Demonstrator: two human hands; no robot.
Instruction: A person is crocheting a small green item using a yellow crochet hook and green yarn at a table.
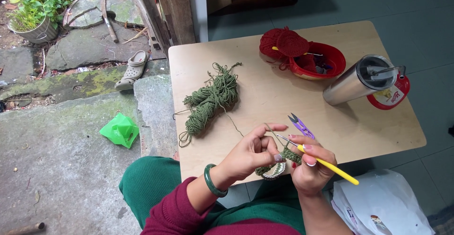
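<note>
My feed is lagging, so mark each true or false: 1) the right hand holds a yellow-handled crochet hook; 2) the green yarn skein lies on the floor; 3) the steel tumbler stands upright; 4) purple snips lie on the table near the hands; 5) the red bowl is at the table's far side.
1) True: the right hand grips the yellow-handled crochet hook.
2) False: the green yarn skein lies on the wooden table, with a strand running to the left hand.
3) False: the steel tumbler lies on its side against a red lid.
4) True: the purple snips lie just beyond the hands.
5) True: the red bowl sits at the far side, beside red crochet work.
</note>
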